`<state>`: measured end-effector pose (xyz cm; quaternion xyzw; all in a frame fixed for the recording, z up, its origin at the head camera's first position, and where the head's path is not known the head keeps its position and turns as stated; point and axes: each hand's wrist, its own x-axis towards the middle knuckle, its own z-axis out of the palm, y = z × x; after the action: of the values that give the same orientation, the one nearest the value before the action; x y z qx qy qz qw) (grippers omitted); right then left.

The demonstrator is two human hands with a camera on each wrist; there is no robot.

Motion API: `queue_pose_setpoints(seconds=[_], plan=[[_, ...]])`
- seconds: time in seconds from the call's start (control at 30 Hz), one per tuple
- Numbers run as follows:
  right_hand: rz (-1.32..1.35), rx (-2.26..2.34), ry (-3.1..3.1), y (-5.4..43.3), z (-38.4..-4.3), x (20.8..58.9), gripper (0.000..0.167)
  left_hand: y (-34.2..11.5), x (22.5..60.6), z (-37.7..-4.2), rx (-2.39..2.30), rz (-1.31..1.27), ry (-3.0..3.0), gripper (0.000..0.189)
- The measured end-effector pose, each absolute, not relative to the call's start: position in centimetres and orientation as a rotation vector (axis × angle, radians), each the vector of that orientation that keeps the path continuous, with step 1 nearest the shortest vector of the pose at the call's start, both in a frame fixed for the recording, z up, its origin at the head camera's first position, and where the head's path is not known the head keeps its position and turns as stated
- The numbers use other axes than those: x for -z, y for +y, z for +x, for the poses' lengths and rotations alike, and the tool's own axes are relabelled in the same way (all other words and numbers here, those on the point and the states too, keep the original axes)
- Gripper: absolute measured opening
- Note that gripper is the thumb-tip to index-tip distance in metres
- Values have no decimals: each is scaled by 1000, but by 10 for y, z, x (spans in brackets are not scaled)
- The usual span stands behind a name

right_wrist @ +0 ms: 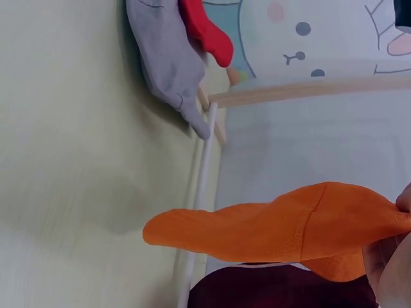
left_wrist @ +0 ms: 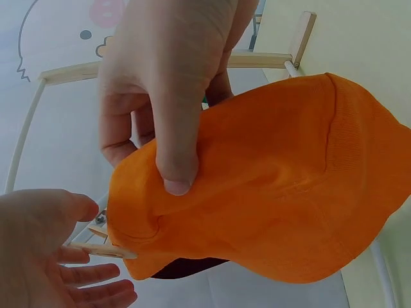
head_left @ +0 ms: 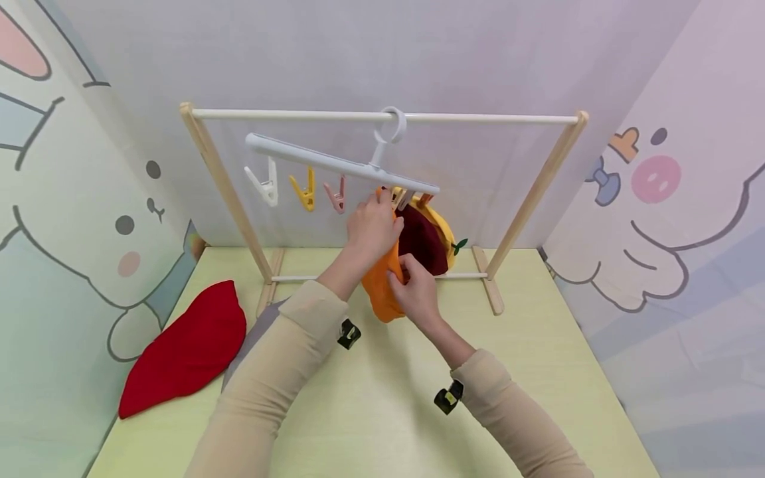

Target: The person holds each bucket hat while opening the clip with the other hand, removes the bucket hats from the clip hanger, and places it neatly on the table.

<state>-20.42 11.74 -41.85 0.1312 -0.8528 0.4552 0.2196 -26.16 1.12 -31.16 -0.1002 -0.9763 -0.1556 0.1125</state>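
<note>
An orange cloth cap (head_left: 382, 285) hangs lengthwise under the white hanger (head_left: 340, 162). My right hand (head_left: 416, 290) grips its edge; in the left wrist view the thumb (left_wrist: 176, 173) presses the cloth, and the right wrist view shows the cap (right_wrist: 270, 231) stretching from the fingers. Higher up, at the cap's top edge, is my left hand (head_left: 373, 226). Its thumb and forefinger close around a wooden clothespin (left_wrist: 106, 250) whose tip meets the cap's corner. Behind the orange cap hang a dark red hat (head_left: 424, 242) and a yellow one (head_left: 442, 226) with a green leaf.
White, yellow and pink clips (head_left: 336, 198) dangle from the hanger's left half. The hanger hooks over the white rail (head_left: 287, 115) of a wooden-legged rack. On the table's left lie a red hat (head_left: 191, 345) and a grey cap (right_wrist: 167, 58), the latter partly behind my left sleeve.
</note>
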Motion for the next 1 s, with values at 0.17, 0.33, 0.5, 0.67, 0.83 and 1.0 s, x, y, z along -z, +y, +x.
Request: queue_pose_setpoints(seconds=[0.17, 0.33, 0.5, 0.67, 0.83, 1.0], plan=[[376, -1245, -2352, 117, -203, 419, 12, 13, 311, -265, 486, -304, -2855, 49], [389, -1252, -2360, 115, -202, 420, 12, 14, 309, -268, 500, -312, -2836, 47], [374, -1261, -2387, 114, -201, 421, 12, 14, 306, -269, 508, -314, -2845, 48], [385, -1256, -2380, 113, -200, 422, 12, 13, 305, -270, 537, -313, -2857, 49], [405, -1243, -2363, 113, -199, 422, 11, 12, 305, -272, 584, -319, -2865, 50], [425, -1233, -2355, 113, -198, 421, 11, 11, 304, -272, 639, -327, -2873, 51]])
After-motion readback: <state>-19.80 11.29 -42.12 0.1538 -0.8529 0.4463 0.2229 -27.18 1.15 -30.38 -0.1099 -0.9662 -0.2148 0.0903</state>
